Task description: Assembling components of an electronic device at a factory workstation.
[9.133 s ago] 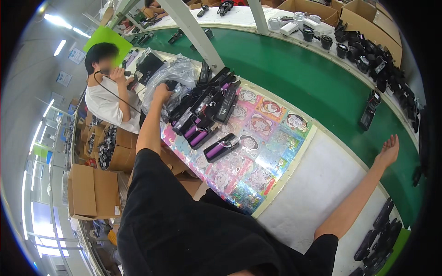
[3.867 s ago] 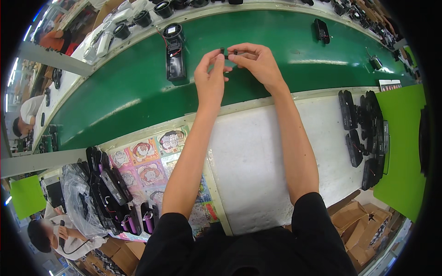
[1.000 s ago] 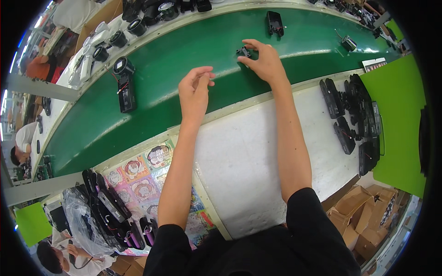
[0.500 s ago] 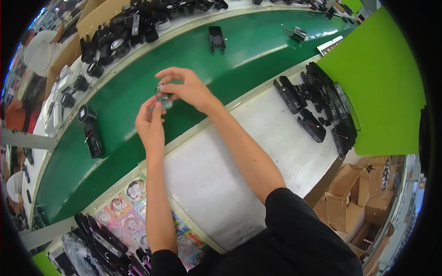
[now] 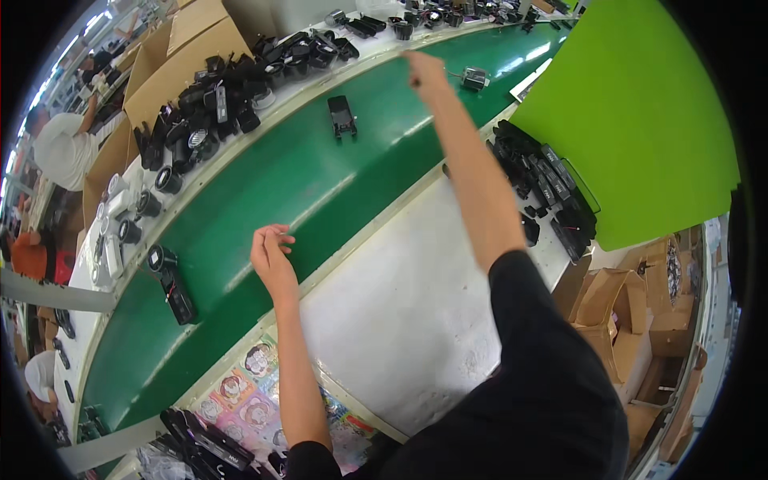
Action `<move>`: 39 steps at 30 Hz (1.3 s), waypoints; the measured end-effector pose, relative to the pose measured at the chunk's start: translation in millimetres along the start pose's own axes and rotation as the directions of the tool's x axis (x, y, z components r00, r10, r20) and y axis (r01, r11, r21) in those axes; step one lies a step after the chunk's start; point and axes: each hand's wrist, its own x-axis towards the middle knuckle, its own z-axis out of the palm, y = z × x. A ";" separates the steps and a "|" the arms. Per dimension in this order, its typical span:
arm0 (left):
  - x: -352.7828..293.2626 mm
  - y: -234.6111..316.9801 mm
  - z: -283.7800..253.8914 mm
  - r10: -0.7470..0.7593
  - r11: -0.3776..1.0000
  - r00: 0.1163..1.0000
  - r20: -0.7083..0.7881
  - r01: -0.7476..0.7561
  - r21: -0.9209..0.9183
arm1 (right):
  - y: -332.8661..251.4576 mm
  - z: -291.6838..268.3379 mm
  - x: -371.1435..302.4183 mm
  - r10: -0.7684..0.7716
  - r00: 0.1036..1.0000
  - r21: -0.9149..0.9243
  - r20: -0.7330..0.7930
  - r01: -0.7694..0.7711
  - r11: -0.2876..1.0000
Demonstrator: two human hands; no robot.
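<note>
My left hand (image 5: pixel 274 258) hovers over the near part of the green conveyor belt (image 5: pixel 320 192), its fingers curled inward; whatever may be between them cannot be made out. Stretched far forward, my right hand (image 5: pixel 426 74) is over the belt's far side, fingers bent down and mostly hidden behind the hand. To its right on the belt sits a small silver boxy part (image 5: pixel 474 78) with thin wires. A black plastic housing (image 5: pixel 342 117) lies on the belt between the two hands. Farther left rests a black handheld device (image 5: pixel 172 284) with a round head.
Black parts heap up beside a cardboard box (image 5: pixel 188 60) beyond the belt. A white worktop (image 5: pixel 392 296) lies on the near side, black housings (image 5: pixel 552 188) piled at its right by a green panel (image 5: pixel 640 120). Cartons (image 5: pixel 616 312) stand lower right; a co-worker (image 5: pixel 64 148) is at far left.
My hands were together over the belt, handling small shiny pieces. Now they are apart: the right has reached far forward and right, while the left stays over the near belt. The view has shifted.
</note>
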 end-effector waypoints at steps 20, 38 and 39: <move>-1.2 4.6 -6.0 -0.177 0.971 0.981 0.081 0.188 -0.150 | -67.0 6.0 -64.3 -0.335 0.926 -0.927 0.173 0.267 0.261; 12.9 24.5 -50.6 -0.160 0.833 0.953 0.257 0.270 -0.483 | 15.4 105.2 -327.5 -0.403 0.732 -0.025 0.550 0.496 0.868; 12.7 25.2 -49.5 -0.198 0.862 0.944 0.262 0.295 -0.412 | 18.4 104.5 -323.5 -0.399 0.733 -0.027 0.551 0.494 0.869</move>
